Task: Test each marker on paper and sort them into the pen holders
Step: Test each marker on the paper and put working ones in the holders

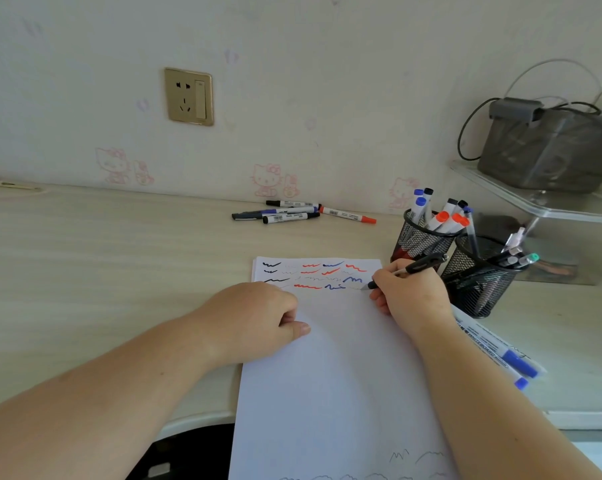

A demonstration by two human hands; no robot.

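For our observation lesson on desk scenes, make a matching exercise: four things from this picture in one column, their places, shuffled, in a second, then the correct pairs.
Things:
1. black pen
2. loose markers
3. left hand
4. wall socket

Places:
A. resting on the paper's left edge
B. above the desk, on the wall
C. held in the right hand
D. lying by the wall behind the paper

Pairs: 1-C, 2-D, 3-A, 4-B
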